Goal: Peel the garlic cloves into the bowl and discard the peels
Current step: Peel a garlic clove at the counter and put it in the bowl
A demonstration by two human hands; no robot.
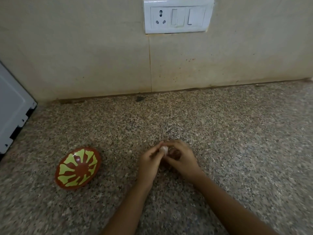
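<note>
Both hands meet over the middle of the speckled granite counter. A small whitish garlic clove (164, 149) shows between them. My left hand (149, 162) pinches it from the left with its fingertips. My right hand (182, 158) curls round it from the right, its fingers bent over the clove. Most of the clove is hidden by the fingers. A brown bowl (78, 168) with a yellow-green flower pattern stands on the counter to the left of my hands, apart from them; I see nothing inside it.
A white appliance (13, 107) stands at the far left edge of the counter. The tiled wall (101, 56) rises behind, with a white socket and switch plate (177, 15) high up. Bare counter (237, 133) stretches to the right.
</note>
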